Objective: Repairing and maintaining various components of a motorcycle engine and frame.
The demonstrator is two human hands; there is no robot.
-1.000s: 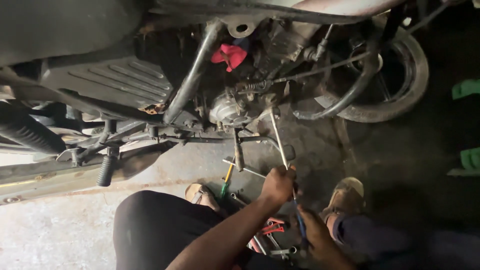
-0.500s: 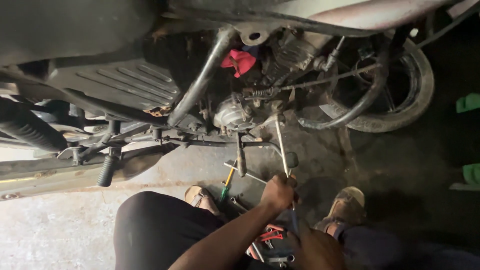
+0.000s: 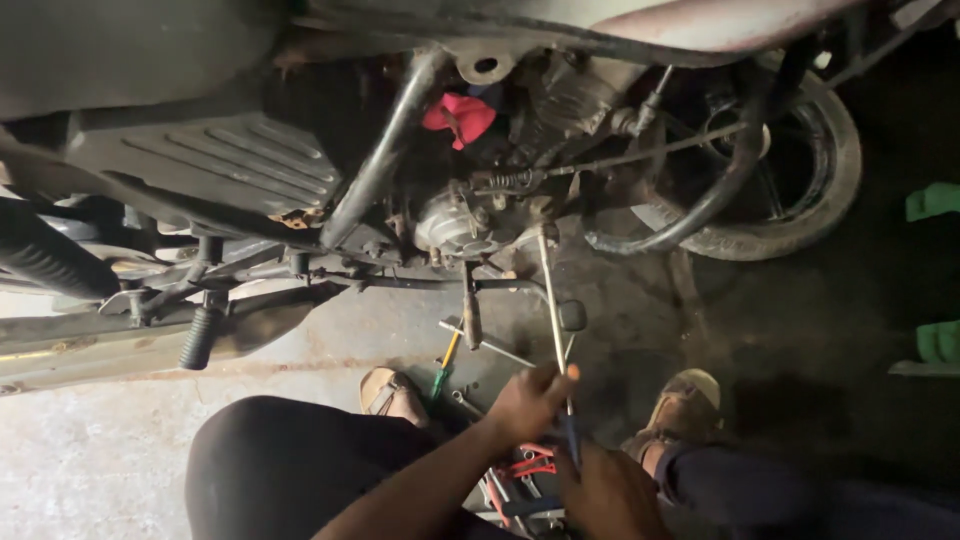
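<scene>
I squat beside a motorcycle engine [image 3: 455,222]. A long thin metal rod tool [image 3: 551,300] runs from the engine down to my hands. My left hand [image 3: 528,402] is closed around the rod's lower part. Just below it, my right hand [image 3: 608,492] grips the tool's dark blue handle end [image 3: 571,438]. Several hand tools lie on the floor under my hands: a yellow and green screwdriver [image 3: 441,367], red-handled pliers [image 3: 527,464] and metal spanners [image 3: 487,343].
The motorcycle's front wheel [image 3: 800,190] is at the upper right, a footpeg [image 3: 198,338] and dark exhaust [image 3: 50,260] at the left. A red rag [image 3: 458,117] hangs in the frame. My sandalled feet [image 3: 688,403] rest on stained concrete. Green objects [image 3: 938,340] lie at the right edge.
My view has shifted slightly, so the motorcycle sits lower in frame. Both hands have slid a little down and left along the rod, which stays in the engine.
</scene>
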